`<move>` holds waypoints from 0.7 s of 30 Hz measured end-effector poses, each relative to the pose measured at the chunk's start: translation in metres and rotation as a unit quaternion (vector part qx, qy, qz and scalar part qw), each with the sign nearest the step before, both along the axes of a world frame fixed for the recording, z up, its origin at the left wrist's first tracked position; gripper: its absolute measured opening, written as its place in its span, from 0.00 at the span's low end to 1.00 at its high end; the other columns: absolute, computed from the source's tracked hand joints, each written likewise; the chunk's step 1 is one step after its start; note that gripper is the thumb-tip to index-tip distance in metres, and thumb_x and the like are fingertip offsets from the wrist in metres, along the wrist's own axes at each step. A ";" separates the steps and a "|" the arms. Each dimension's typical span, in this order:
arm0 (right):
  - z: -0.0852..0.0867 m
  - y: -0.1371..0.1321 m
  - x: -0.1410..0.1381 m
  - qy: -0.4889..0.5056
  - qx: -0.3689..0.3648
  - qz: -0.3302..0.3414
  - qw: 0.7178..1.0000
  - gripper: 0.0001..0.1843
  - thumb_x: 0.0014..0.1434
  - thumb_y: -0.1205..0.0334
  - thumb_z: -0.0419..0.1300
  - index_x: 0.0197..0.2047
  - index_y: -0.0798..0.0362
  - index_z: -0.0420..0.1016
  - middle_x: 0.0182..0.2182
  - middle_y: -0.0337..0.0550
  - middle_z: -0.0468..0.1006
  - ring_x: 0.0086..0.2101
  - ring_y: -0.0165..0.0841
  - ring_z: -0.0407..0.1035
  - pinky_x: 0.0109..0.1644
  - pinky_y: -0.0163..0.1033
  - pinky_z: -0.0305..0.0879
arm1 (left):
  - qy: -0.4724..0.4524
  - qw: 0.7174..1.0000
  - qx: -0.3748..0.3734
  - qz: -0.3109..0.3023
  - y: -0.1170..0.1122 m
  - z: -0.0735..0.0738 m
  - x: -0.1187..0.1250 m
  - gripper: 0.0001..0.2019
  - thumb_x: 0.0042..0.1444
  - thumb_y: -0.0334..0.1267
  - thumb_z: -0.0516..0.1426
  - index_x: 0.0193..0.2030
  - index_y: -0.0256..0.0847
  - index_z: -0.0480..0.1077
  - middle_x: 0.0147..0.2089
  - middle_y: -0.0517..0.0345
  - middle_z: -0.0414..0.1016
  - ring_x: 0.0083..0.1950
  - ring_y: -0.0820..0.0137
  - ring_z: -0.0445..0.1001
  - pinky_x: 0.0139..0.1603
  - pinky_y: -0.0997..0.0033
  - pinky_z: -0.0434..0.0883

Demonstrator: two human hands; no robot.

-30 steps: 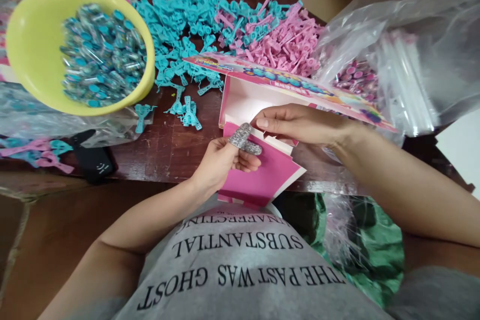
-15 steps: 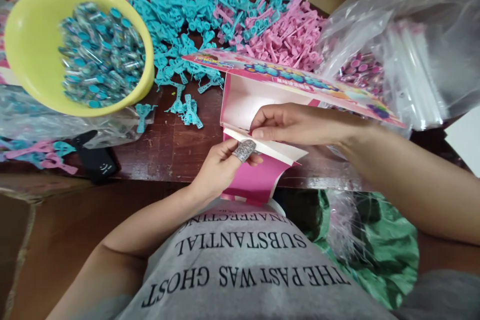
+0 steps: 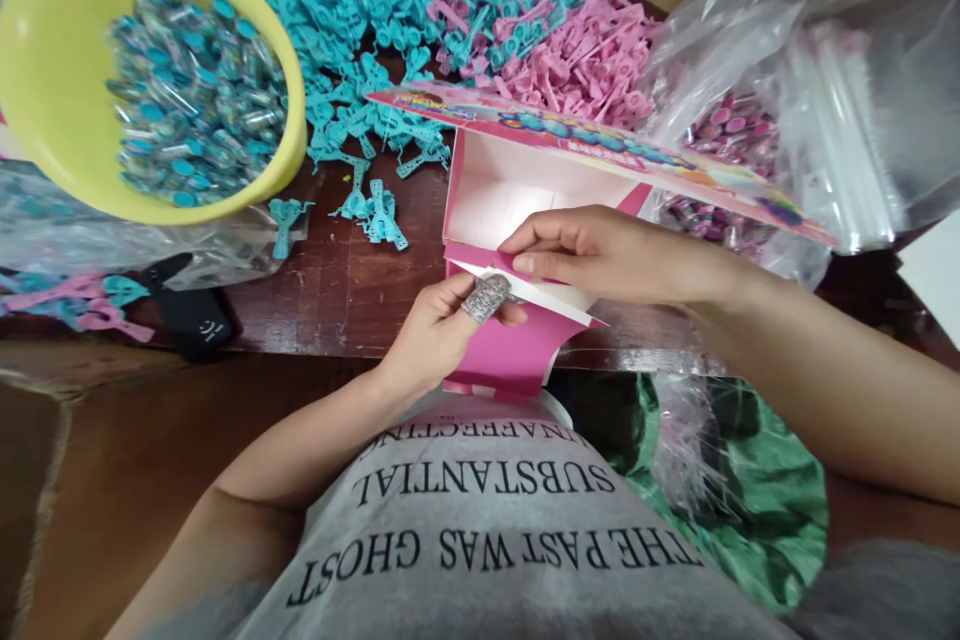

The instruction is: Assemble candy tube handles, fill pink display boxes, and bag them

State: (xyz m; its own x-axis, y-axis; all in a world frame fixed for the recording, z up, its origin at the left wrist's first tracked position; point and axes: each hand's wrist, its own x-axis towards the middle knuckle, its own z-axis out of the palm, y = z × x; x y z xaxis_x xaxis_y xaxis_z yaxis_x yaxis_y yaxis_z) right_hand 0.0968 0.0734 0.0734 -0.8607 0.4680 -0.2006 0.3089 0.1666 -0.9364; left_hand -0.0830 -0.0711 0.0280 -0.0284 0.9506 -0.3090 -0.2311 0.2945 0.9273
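Observation:
A pink cardboard box (image 3: 502, 352) lies at the table's front edge with its white inside (image 3: 514, 188) facing up. Its printed lid panel (image 3: 600, 145) stands raised at the back. My left hand (image 3: 431, 330) grips the near flap, its thumb wrapped in a grey speckled covering (image 3: 486, 298). Over the same flap (image 3: 559, 292), my right hand (image 3: 600, 248) is closed with thumb and fingertips on its pink upper edge. Part of the flap is hidden beneath the right hand.
A yellow basin (image 3: 60, 50) with small blue-capped bottles stands at left. Blue clip-like plastic pieces (image 3: 360, 10) and pink ones (image 3: 585, 60) are heaped behind the box. Clear plastic bags (image 3: 757, 30) lie at right, a black phone-like object (image 3: 196, 320) at left.
The near flap has tilted, so more of its pink face shows by my right fingers. Both hands keep nearly the same place, and the view has shifted slightly.

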 end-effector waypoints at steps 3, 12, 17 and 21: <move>0.002 -0.003 0.004 -0.007 0.043 -0.004 0.999 0.11 0.70 0.51 0.62 0.45 0.44 0.84 0.38 0.35 0.86 0.36 0.32 0.75 0.39 0.38 0.71 | -0.023 0.999 -0.003 0.026 0.001 -0.002 0.000 0.15 0.61 0.53 0.68 0.41 0.42 0.78 0.36 0.55 0.87 0.40 0.65 0.85 0.52 0.60 0.82; 0.005 -0.018 -0.002 0.039 -0.048 -0.002 0.998 0.14 0.68 0.44 0.65 0.42 0.46 0.84 0.37 0.38 0.86 0.40 0.34 0.79 0.46 0.41 0.76 | 0.031 0.996 0.020 0.082 0.006 -0.004 0.007 0.17 0.61 0.54 0.67 0.37 0.42 0.73 0.30 0.58 0.83 0.25 0.71 0.79 0.30 0.70 0.78; 0.008 0.003 0.021 0.040 -0.115 -0.096 0.988 0.21 0.57 0.51 0.76 0.52 0.45 0.83 0.40 0.39 0.87 0.37 0.34 0.80 0.39 0.39 0.75 | 0.278 0.940 0.187 0.058 -0.022 -0.014 -0.037 0.11 0.64 0.51 0.65 0.46 0.47 0.78 0.42 0.53 0.86 0.41 0.63 0.85 0.49 0.58 0.82; 0.002 0.036 0.056 0.053 -0.070 -0.242 0.966 0.15 0.63 0.53 0.72 0.53 0.43 0.84 0.39 0.40 0.87 0.30 0.32 0.76 0.29 0.38 0.70 | 0.484 0.812 0.320 0.072 -0.055 -0.056 -0.105 0.19 0.48 0.58 0.71 0.42 0.54 0.78 0.45 0.54 0.84 0.58 0.50 0.82 0.72 0.38 0.68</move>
State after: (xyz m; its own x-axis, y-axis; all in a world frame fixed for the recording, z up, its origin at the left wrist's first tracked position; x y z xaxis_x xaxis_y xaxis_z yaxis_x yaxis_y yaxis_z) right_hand 0.1529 0.1091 0.0753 -0.5668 0.7955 -0.2142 0.2194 -0.1048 -0.9700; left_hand -0.1878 -0.1263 -0.0278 -0.0879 0.8733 0.4792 0.7065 -0.2844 0.6480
